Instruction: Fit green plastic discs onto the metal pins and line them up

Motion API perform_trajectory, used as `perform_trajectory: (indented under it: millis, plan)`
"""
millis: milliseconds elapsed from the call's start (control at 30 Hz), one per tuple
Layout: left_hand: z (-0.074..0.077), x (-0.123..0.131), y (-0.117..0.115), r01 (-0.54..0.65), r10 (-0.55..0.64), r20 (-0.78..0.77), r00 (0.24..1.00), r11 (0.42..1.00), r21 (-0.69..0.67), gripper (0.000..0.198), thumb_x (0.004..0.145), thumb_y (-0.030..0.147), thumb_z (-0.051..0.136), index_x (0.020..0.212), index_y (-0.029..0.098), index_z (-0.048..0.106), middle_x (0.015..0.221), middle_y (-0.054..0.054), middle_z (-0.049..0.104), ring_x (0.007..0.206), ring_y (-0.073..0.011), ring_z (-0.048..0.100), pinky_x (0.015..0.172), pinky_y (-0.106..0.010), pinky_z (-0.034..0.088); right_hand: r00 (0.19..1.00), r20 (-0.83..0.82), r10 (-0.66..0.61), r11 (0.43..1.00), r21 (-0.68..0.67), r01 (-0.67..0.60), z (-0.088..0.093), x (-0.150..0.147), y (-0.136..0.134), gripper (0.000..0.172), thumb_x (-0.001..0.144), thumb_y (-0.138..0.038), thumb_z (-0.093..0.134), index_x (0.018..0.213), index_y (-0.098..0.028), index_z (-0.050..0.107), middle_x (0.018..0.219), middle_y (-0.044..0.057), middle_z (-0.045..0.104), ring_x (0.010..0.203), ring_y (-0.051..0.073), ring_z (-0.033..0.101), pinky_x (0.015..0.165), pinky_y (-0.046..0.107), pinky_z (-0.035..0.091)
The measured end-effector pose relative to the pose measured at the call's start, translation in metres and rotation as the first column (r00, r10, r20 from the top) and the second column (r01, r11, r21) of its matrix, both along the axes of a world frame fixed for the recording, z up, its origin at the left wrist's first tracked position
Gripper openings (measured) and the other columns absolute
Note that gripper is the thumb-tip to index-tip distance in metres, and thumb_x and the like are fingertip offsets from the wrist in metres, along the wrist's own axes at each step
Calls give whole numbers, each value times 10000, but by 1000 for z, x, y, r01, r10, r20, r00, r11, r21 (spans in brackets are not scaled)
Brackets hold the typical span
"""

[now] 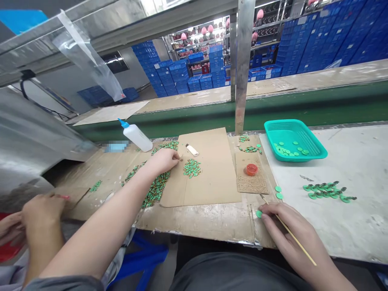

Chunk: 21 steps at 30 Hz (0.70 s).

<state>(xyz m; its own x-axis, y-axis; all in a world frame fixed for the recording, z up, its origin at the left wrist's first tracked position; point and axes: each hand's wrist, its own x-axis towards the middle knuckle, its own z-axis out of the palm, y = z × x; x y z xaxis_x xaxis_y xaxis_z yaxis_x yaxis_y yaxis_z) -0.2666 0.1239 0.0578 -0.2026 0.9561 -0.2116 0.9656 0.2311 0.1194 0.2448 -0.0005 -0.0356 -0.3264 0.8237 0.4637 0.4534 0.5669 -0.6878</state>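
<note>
My left hand [166, 161] reaches across the long pile of small green-and-brown pieces [156, 193]. Its thumb and fingers are pinched together at the left edge of a cardboard sheet [212, 169]; a tiny dark bit shows at the fingertips, too small to name. On that sheet lie a smaller heap of the same pieces [192, 168] and a white, dark-tipped object [192, 150]. My right hand [292, 230] holds a thin wooden stick [295, 238], with a green disc [258, 214] at its fingertips. Close by, a red cap-like cup [251, 169] sits on a speckled cardboard square [251, 186].
A green basket [323, 152] holds several discs. Right of my hand stand rows of green discs with dark pieces attached [329, 190]. A white squeeze bottle [138, 137] leans behind the pile. At left are another person's hands [44, 210]. A metal post [242, 68] rises behind.
</note>
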Motion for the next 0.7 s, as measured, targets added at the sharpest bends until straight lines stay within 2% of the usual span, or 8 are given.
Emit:
perform_trajectory:
  millis: [133,300,400,467,533,600,667,700]
  plan:
    - [-1,-7,-5,-51,48,66,997,998,43,485,1148,527,823,1523,228,750,1573,-134,759,1348,-301,783,1143,-545,716,1000,-16,-14,1000,-26,13,5,-2,-2,119,1231,-353,677,1206,-316,787,1137,46,894,1063,274,901,945,421,740]
    - [8,1,-26,-132,110,170,979,983,125,508,1142,525,833,1530,210,738,1543,-133,766,1325,-299,792,1121,-546,724,997,-69,-18,1000,-7,18,7,-2,-1,96,1211,-320,703,1196,-329,797,1133,19,907,1038,244,906,933,374,735]
    - [21,28,-50,-111,59,228,972,968,223,462,1149,528,823,1464,197,755,1405,-108,804,1179,-252,811,1018,-474,737,993,-120,-19,1000,22,22,17,-3,0,106,1191,-279,715,1184,-331,807,1116,14,915,1023,232,911,920,348,731]
    - [31,61,-71,-35,-49,257,965,949,312,385,1154,478,762,1420,200,773,1188,-64,827,988,-209,798,897,-388,710,988,-156,-21,1000,12,23,33,-8,-1,127,1175,-251,713,1154,-324,815,1088,14,917,999,222,909,898,329,721]
    - [42,102,-94,88,-207,278,938,919,385,373,1130,435,691,1439,248,782,1115,-38,825,942,-196,779,866,-348,679,979,-202,-14,999,-42,6,55,-17,-2,139,1151,-249,712,1085,-306,821,1019,10,910,916,205,892,834,305,701]
    - [51,145,-115,232,-385,279,879,859,456,357,1091,428,709,1409,292,796,1064,-7,816,893,-181,756,889,-333,668,972,-237,-2,979,-199,-47,79,-29,-2,113,1111,-272,740,1051,-286,835,971,9,904,878,198,881,805,290,688]
    - [58,181,-130,434,-627,144,765,668,605,321,1142,367,668,1441,308,771,1038,15,818,866,-163,766,928,-310,665,947,-322,20,921,-362,-143,96,-41,1,96,1067,-308,772,1021,-268,846,919,10,878,825,189,844,759,280,665]
    - [60,196,-135,493,-687,90,721,600,630,307,1158,329,666,1452,318,753,1052,22,826,884,-158,782,958,-296,664,930,-368,18,885,-426,-186,102,-46,2,101,1047,-334,789,1016,-259,848,891,10,858,789,186,816,710,275,640]
